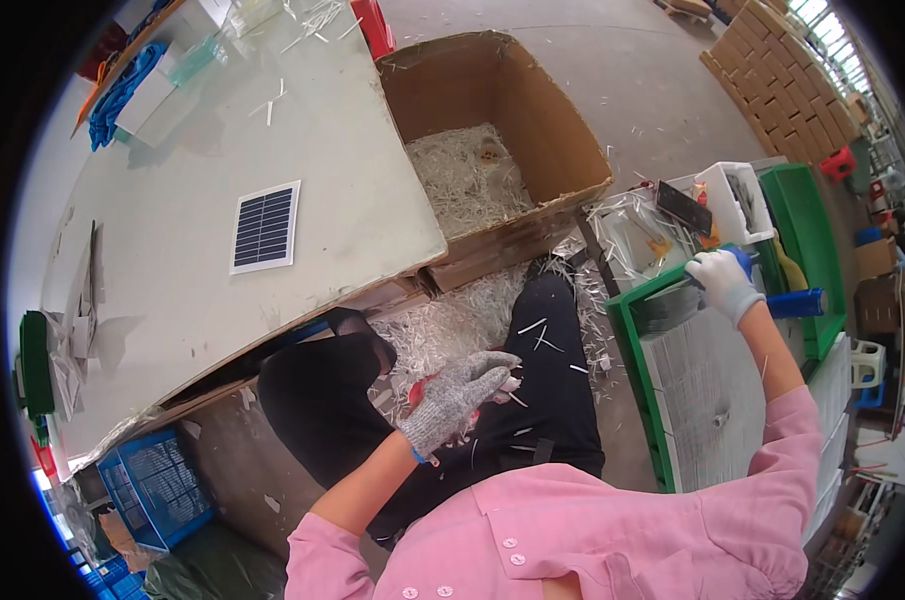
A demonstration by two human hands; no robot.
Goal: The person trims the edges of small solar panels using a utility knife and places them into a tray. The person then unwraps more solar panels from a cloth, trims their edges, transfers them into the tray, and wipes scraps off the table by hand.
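Over my lap, my left hand [460, 398] wears a grey knit glove, its fingers stretched out to the right. Something pinkish white lies partly hidden beneath it, and I cannot tell what it is. My right hand [725, 284], in a white glove, is out at the right above a green crate [641, 385] holding a stack of flat pale sheets [708, 385]. Its fingers close around a blue object [741, 257], mostly hidden by the glove. Beside that wrist lies a blue cylinder [799, 303]. On the table at the left lies a small dark-blue solar panel [265, 228] with a white border.
A large open cardboard box [573, 160] with thin clear scraps inside stands ahead, against the table [343, 150]. A white bin [738, 200] and a dark phone-like slab [683, 207] sit behind the crate. A blue plastic basket [158, 490] stands at lower left.
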